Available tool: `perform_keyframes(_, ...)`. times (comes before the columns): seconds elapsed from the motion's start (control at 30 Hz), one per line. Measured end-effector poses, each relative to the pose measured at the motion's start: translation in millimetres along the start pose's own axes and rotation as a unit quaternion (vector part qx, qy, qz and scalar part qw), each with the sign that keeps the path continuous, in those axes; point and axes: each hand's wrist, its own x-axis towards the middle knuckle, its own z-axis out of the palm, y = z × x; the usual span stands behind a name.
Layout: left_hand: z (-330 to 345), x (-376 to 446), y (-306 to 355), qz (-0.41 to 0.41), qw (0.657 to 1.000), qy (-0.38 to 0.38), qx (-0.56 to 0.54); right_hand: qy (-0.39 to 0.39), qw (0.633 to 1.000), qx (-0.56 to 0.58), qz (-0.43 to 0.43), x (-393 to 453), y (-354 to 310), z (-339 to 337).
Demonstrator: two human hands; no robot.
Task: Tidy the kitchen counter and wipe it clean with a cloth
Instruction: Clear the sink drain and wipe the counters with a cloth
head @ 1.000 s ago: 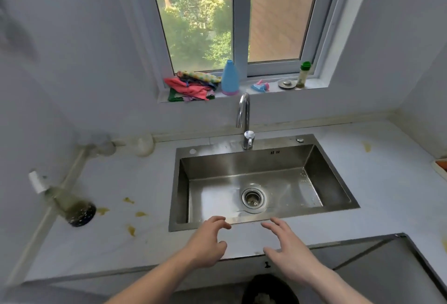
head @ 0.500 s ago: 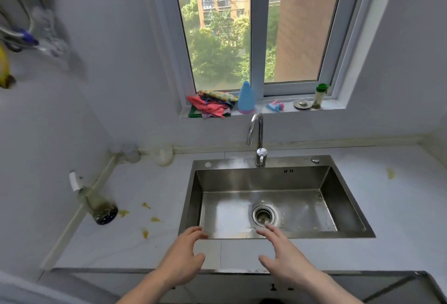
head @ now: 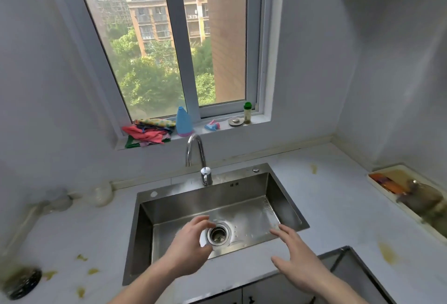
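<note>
A pale counter (head: 333,207) runs around a steel sink (head: 287,192) and carries yellow stains (head: 387,253) at the right and more stains (head: 82,272) at the left. A heap of coloured cloths (head: 147,133) lies on the window sill. My left hand (head: 191,245) hovers over the sink basin with loosely curled fingers and holds nothing. My right hand (head: 295,260) is spread flat above the sink's front right edge, also empty. Neither hand touches the cloths.
A tap (head: 196,156) rises behind the sink. On the sill stand a blue bottle (head: 183,122), a small green-capped bottle (head: 247,112) and a metal lid (head: 235,121). A tray with items (head: 411,195) sits at the right; a bottle (head: 20,282) lies far left.
The view has tilted up and to the right, showing more window and the tray. Both hands have moved forward, the left now over the basin.
</note>
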Motion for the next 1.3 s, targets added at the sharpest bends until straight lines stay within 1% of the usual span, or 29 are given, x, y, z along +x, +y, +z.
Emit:
perform_keyframes(0.13, 9.8, 22.8, 26.3, 0.051, 0.999, -0.001, 0.014, 0.019, 0.999, 0.023, 0.033, -17.9, 12.9, -15.6)
perform_keyframes(0.33, 20.3, 57.1, 47.8, 0.110, 0.993, -0.044, 0.029, 0.057, 0.995, 0.026, 0.081, -38.7, 24.8, -25.7)
perform_keyframes(0.43, 7.4, 81.1, 42.3, 0.122, 0.991, -0.036, 0.034, 0.062, 0.994, 0.015, 0.089, -29.1, 16.0, -27.6)
perform_keyframes(0.53, -24.9, 107.8, 21.6, 0.128, 0.991, -0.013, 0.045, 0.067, 0.993, 0.009, 0.094, -3.4, -1.3, -24.2)
perform_keyframes(0.63, -81.7, 142.7, -21.5, 0.109, 0.992, 0.016, 0.068, 0.065, 0.994, 0.001, 0.090, 37.2, -31.7, -12.4)
perform_keyframes(0.77, -179.9, 213.7, -86.8, 0.063, 0.989, 0.083, 0.105, 0.065, 0.997, -0.009, 0.049, 108.4, -95.0, -0.1)
perform_keyframes(0.9, -252.8, 280.0, -126.7, 0.012, 0.980, 0.122, 0.157, 0.065, 0.997, -0.022, 0.026, 161.5, -150.8, 9.1)
perform_keyframes(1.07, -304.5, 333.7, -154.0, -0.066, 0.971, 0.101, 0.208, 0.060, 0.998, -0.037, 0.004, 209.6, -203.3, 15.9)
perform_keyframes(1.17, -316.0, 352.8, -167.0, -0.096, 0.962, 0.060, 0.249, 0.062, 0.997, -0.045, 0.001, 222.3, -218.8, 15.9)
perform_keyframes(1.3, -321.1, 370.3, -189.0, -0.123, 0.950, 0.027, 0.286, 0.068, 0.996, -0.051, 0.012, 228.2, -226.5, 17.1)
